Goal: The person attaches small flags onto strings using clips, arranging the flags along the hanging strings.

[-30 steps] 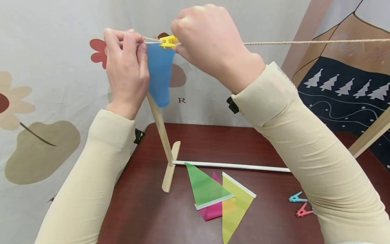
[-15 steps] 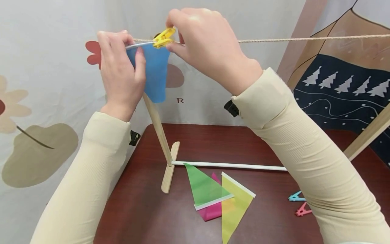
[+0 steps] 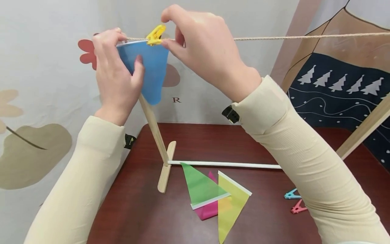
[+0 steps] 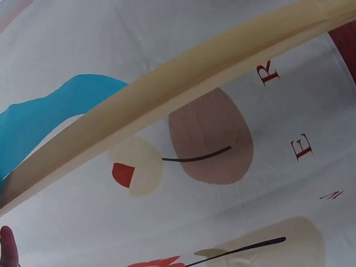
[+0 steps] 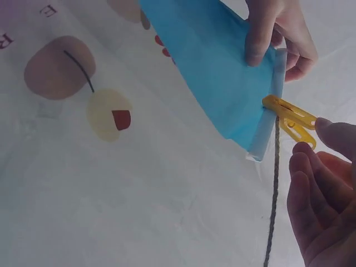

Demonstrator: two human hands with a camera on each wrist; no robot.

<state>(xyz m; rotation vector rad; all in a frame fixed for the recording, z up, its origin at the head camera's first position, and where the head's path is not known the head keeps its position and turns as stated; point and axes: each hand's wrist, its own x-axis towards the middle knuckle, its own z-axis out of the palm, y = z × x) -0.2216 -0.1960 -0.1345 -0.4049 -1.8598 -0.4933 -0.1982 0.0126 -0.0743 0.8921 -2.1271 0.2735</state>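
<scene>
A blue pennant flag (image 3: pixel 152 73) hangs at a tan rope (image 3: pixel 304 36), its white top edge held to the rope by a yellow clothespin (image 3: pixel 155 35). My left hand (image 3: pixel 128 52) pinches the flag's upper left corner, thumb on the front. My right hand (image 3: pixel 167 31) pinches the clothespin's tail between index finger and thumb. In the right wrist view the clothespin (image 5: pixel 289 118) bites the flag (image 5: pixel 217 72) and the rope (image 5: pixel 272 189), with my right fingertips (image 5: pixel 306 161) at its end. The left wrist view shows only the wooden post (image 4: pixel 167 89) and a strip of the flag (image 4: pixel 44 111).
The rope stand's slanted wooden post (image 3: pixel 152 125) rises from a foot (image 3: pixel 166 169) on the dark red table (image 3: pixel 189 142), with a white rod (image 3: pixel 222 164) running right. Green (image 3: pixel 198 186), pink (image 3: pixel 208 210) and yellow (image 3: pixel 228 206) flags lie there. Teal (image 3: pixel 290 195) and red (image 3: pixel 297 207) clothespins lie right.
The clothespin has tipped from lying flat to pointing up on the rope. My left hand slid left, spreading the blue flag wider. My right fingers have loosened around the pin's tail.
</scene>
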